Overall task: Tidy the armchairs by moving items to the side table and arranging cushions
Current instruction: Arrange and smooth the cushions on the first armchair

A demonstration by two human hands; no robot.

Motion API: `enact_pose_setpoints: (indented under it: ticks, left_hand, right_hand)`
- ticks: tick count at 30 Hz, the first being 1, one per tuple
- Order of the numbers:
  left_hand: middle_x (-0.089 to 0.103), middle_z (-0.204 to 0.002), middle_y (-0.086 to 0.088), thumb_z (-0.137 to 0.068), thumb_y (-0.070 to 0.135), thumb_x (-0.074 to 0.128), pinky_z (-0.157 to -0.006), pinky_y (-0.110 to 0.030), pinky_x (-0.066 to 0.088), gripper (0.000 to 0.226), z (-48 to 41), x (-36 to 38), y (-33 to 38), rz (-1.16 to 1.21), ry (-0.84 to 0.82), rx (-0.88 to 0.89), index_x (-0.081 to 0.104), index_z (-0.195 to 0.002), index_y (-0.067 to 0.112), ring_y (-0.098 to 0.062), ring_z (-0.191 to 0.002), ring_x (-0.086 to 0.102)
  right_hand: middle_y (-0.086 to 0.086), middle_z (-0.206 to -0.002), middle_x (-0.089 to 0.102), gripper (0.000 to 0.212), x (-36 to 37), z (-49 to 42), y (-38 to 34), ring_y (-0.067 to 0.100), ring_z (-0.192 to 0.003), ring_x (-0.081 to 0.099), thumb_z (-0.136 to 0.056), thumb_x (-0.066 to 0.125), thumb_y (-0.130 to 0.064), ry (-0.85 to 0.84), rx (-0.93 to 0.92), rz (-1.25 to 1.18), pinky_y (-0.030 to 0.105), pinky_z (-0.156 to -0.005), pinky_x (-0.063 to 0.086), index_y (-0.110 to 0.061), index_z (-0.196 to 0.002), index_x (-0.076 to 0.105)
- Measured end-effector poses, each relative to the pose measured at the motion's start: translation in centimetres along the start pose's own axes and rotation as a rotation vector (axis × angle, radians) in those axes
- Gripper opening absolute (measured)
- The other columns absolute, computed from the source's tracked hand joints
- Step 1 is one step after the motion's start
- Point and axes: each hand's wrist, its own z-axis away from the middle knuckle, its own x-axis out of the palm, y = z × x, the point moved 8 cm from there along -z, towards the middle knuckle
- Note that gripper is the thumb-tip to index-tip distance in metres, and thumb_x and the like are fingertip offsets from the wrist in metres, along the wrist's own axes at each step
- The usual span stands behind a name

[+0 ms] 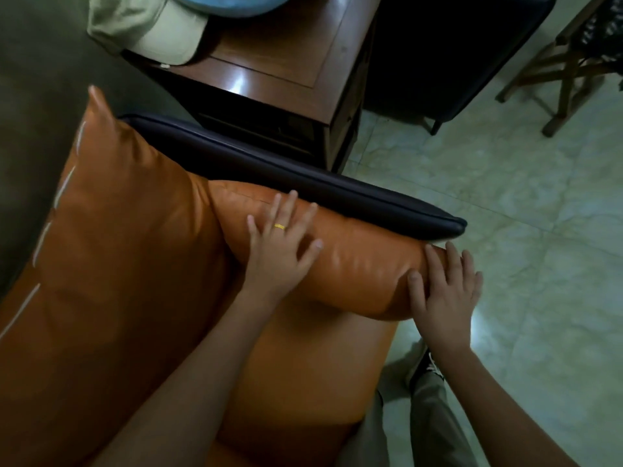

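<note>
Left hand (279,254), right hand (448,298) on bolster cushion (354,264)

Found both flat, fingers spread, laid against it along dark armrest (303,183). Noted larger orange cushion (128,230) upright, touching its far end. Recorded cap (158,32) on tabletop (286,52) beyond armrest.
</note>
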Motion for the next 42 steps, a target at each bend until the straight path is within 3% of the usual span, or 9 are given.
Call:
enact_pose_setpoints:
  ticks: [5,10,12,16,18,25,30,37,42]
  left_hand:
    - [0.009,-0.168,0.008,-0.086,0.081,0.04,-0.11,-0.077,-0.004,0.084,-1.9,2.5,-1.4,-0.072,-0.172,-0.125,0.023,-0.157,0.04,-0.022,-0.155,-0.01]
    - [0.008,-0.168,0.01,-0.083,0.082,0.043,-0.107,-0.08,-0.003,0.087,-1.7,2.1,-1.1,-0.079,-0.191,-0.152,0.023,-0.156,0.04,-0.02,-0.155,-0.011]
    - [0.008,-0.168,0.01,-0.083,0.081,0.045,-0.107,-0.081,-0.003,0.087,-1.3,2.1,-1.1,-0.066,-0.174,-0.171,0.024,-0.156,0.039,-0.019,-0.155,-0.01]
    - [0.015,-0.166,0.01,-0.084,0.079,0.048,-0.107,-0.08,-0.004,0.084,-1.3,2.2,-1.3,-0.031,-0.114,-0.163,0.032,-0.155,0.036,-0.019,-0.155,-0.005]
    - [0.018,-0.166,0.01,-0.084,0.078,0.05,-0.108,-0.079,-0.005,0.083,-1.3,2.4,-1.5,-0.02,-0.095,-0.152,0.034,-0.154,0.035,-0.019,-0.155,-0.004]
    - [0.033,-0.159,0.008,-0.083,0.072,0.058,-0.108,-0.078,-0.006,0.076,-2.1,2.6,-3.4,0.019,-0.029,-0.124,0.043,-0.148,0.035,-0.018,-0.155,0.005]
    - [0.036,-0.156,0.01,-0.082,0.07,0.06,-0.107,-0.079,-0.005,0.073,-3.4,2.0,-7.3,0.011,-0.038,-0.133,0.045,-0.145,0.037,-0.017,-0.154,0.009]
    - [0.036,-0.156,0.006,-0.079,0.076,0.051,-0.108,-0.079,0.002,0.079,-5.8,0.0,-13.6,-0.06,-0.117,-0.18,0.044,-0.145,0.034,-0.018,-0.153,0.012]
    - [0.03,-0.16,0.006,-0.084,0.074,0.052,-0.107,-0.081,0.002,0.077,-5.5,0.5,-12.3,-0.074,-0.136,-0.193,0.039,-0.149,0.034,-0.018,-0.154,0.007]
  right_hand:
    - [-0.006,-0.167,-0.004,0.066,-1.6,0.0,2.7,0.022,-0.154,0.008,-0.092,0.07,-0.044,0.031,0.175,-0.398,0.04,-0.117,0.027,-0.034,-0.15,0.04]
    - [0.001,-0.159,0.028,0.058,-1.9,0.5,3.0,0.009,-0.132,0.039,-0.096,0.064,-0.033,-0.068,0.205,-0.566,-0.006,-0.085,0.033,-0.029,-0.15,0.042]
    - [-0.002,-0.157,0.032,0.055,-1.9,0.2,2.8,0.005,-0.131,0.039,-0.096,0.065,-0.031,-0.063,0.182,-0.59,-0.002,-0.088,0.035,-0.031,-0.147,0.045]
    - [-0.008,-0.133,0.052,0.048,-2.2,-1.0,3.4,0.006,-0.124,0.049,-0.088,0.07,-0.012,0.015,0.2,-0.714,0.037,-0.104,0.048,-0.031,-0.131,0.059]
    - [-0.009,-0.131,0.053,0.047,-2.2,-1.3,3.4,0.008,-0.124,0.05,-0.087,0.071,-0.01,0.013,0.191,-0.724,0.043,-0.104,0.047,-0.031,-0.128,0.06]
    - [-0.007,-0.144,0.041,0.062,-0.5,-1.6,1.6,0.001,-0.13,0.043,-0.087,0.077,-0.031,-0.069,0.162,-0.717,0.012,-0.103,0.04,-0.034,-0.142,0.048]
    - [-0.009,-0.148,0.03,0.072,3.2,-1.4,-2.8,0.012,-0.138,0.035,-0.083,0.079,-0.041,-0.146,0.161,-0.726,0.038,-0.115,0.038,-0.044,-0.144,0.04]
    - [-0.009,-0.143,0.029,0.074,7.8,-3.2,-9.7,-0.002,-0.125,0.032,-0.084,0.078,-0.039,-0.207,0.159,-0.822,0.005,-0.102,0.024,-0.038,-0.146,0.037]
    - [-0.007,-0.142,0.031,0.073,6.3,-3.9,-7.3,0.008,-0.127,0.036,-0.08,0.08,-0.045,-0.223,0.137,-0.741,0.02,-0.108,0.033,-0.043,-0.142,0.041]
